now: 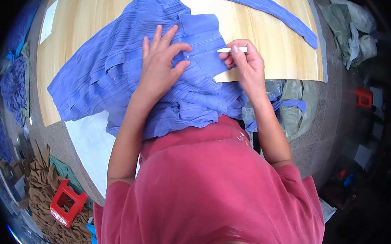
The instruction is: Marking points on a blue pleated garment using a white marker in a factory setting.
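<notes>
A blue-violet pleated garment (117, 66) lies spread over the near part of the table and hangs over its front edge. My left hand (161, 63) rests on it with fingers apart, thumb and forefinger framing a small spot on the cloth. In my right hand (249, 64) a slim white marking pen or chalk stick (232, 50) is pinched, its tip pointing left over the flat panel (205, 45) of the garment. One long sleeve or strip (258, 6) of the same cloth curves across the far side of the table to the right.
The table (282, 51) has a pale wood-grain top, with a white paper (49, 21) at its left. Clear plastic and grey-green bags (296, 111) lie below its right front edge. A red stool (68, 204) stands among brown cloth (41, 188) at lower left; more bags (351, 28) lie far right.
</notes>
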